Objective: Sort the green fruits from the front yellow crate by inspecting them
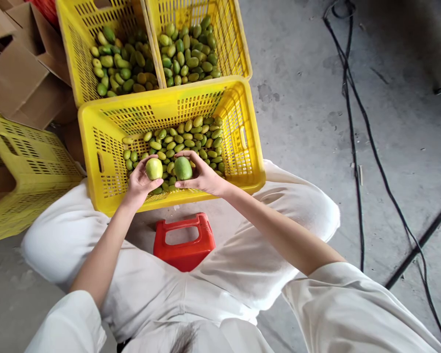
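My left hand (142, 179) is closed round a pale yellow-green, roundish fruit (154, 168). A greener, oval fruit (183, 168) is gripped between the thumb and fingers of my right hand (202, 175). Both fruits are held side by side, a small gap apart, over the near yellow crate (95, 186). Below my hands, many smaller-looking oval fruits (191, 135), green to yellowish, lie in that crate. Their exact kind cannot be told.
Two more yellow crates (152, 44) of similar fruit stand behind. Another yellow crate (33, 162) sits at left, near cardboard boxes (18, 73). A red plastic stool (183, 252) shows between my legs. Black cables (356, 142) cross the concrete floor (297, 122) at right.
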{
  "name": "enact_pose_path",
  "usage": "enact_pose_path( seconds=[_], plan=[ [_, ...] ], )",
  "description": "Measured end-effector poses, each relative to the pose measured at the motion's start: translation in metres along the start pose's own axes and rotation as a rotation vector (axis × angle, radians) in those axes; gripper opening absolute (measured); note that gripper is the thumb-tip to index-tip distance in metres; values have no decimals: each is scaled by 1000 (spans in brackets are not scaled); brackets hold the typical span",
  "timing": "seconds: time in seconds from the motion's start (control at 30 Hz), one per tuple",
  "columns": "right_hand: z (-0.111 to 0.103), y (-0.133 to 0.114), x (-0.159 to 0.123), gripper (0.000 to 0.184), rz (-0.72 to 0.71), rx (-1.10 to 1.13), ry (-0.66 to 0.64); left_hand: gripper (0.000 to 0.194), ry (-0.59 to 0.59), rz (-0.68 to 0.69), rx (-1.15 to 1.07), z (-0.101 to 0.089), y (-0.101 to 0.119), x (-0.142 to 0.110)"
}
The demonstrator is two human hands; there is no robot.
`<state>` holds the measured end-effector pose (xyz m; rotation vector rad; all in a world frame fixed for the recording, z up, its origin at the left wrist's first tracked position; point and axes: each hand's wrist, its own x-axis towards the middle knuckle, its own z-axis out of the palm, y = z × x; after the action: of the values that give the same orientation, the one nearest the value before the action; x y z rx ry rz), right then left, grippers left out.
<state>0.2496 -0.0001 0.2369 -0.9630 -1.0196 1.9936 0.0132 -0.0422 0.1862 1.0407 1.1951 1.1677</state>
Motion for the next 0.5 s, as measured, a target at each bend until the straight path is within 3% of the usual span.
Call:
enact_pose_path(
  seconds=[0.27,0.5],
  plan=[
    [-3,1,-4,87,116,37,-101,70,-56,-30,-41,11,10,-3],
    [-3,8,1,86,-4,37,-36,76,-40,-24,12,11,9,-4]
  ],
)
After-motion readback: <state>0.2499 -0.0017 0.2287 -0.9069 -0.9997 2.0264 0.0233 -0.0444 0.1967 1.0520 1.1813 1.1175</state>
